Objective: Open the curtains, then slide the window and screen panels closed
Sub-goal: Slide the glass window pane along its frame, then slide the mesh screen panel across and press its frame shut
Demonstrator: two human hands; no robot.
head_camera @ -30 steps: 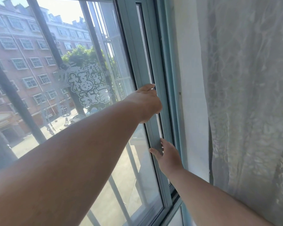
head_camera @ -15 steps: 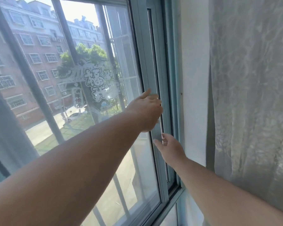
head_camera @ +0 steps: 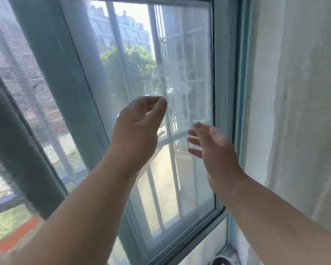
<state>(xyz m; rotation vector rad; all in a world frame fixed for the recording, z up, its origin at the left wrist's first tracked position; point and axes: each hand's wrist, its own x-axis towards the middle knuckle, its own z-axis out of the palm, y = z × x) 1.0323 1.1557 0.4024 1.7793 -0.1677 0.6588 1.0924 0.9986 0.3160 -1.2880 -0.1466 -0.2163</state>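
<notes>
A blue-green sliding window panel [head_camera: 221, 96] with a faint white sticker on its glass sits against the right side of the frame. To its left is a mesh screen panel [head_camera: 27, 104] with a wide frame post [head_camera: 52, 77]. My left hand [head_camera: 138, 127] hovers in front of the glass, fingers loosely curled, touching nothing. Just left of the panel's right stile, my right hand [head_camera: 212, 144] is held up with fingers spread and palm facing left, clear of the frame. The white lace curtain [head_camera: 304, 111] hangs drawn back at the right.
A white wall strip [head_camera: 260, 92] lies between window frame and curtain. A round pale container rim [head_camera: 222, 260] shows at the sill's bottom right. Outside are metal bars, a tree and buildings.
Both hands have come off the window's right stile and pulled back from the glass. The panel now sits against the right frame, and the view has swung left, revealing the screen.
</notes>
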